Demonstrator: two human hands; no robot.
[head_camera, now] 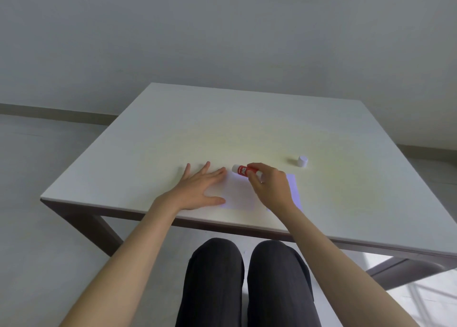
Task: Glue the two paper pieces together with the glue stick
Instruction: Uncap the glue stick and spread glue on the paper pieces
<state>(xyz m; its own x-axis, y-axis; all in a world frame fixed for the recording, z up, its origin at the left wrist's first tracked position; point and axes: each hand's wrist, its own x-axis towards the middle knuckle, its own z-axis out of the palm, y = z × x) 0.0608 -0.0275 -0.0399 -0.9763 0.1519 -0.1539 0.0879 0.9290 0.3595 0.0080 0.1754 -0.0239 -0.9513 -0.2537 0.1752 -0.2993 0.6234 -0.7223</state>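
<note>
Two pale paper pieces lie near the table's front edge. My left hand (201, 189) rests flat, fingers spread, on the left edge of the left paper piece (238, 194). The right paper piece (294, 190) is mostly hidden behind my right hand (269, 185). That hand grips a red glue stick (244, 170), uncapped, lying nearly level, its white end pointing left over the far edge of the left paper. Whether the stick touches the paper cannot be told.
The glue stick's white cap (302, 161) stands on the white table (222, 129) to the right of my right hand. My knees in dark trousers (244, 282) sit under the front edge. A plain wall rises behind the table.
</note>
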